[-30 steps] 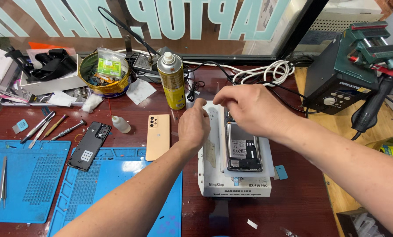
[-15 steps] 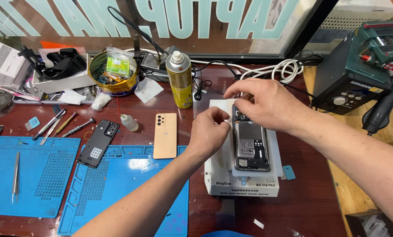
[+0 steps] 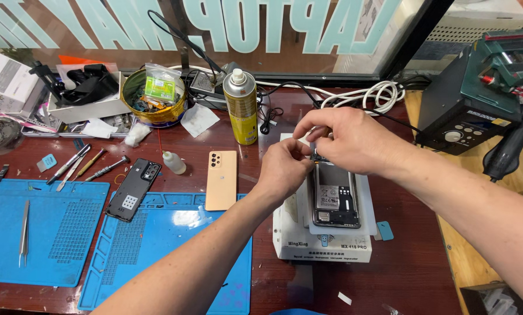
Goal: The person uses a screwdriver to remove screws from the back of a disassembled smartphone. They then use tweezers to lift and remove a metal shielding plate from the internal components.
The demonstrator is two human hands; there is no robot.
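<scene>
Toward the back edge of the dark red tabletop [image 3: 226, 131], a yellow spray can [image 3: 241, 108] upright, beside a round tin [image 3: 154, 102] of small parts. Left of centre, a peach phone back cover [image 3: 222, 179] flat, overlapping a blue silicone mat [image 3: 174, 251]. On the far-left blue mat [image 3: 42, 230], tweezers [image 3: 24, 232]. At the right edge, a dark green soldering station [image 3: 477, 96].

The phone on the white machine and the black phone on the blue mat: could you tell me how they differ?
The opened phone lies on the white machine with its insides exposed, under both hands; the black phone lies closed, back up, tilted and untouched on the blue mat. Both are flat slabs.
</scene>
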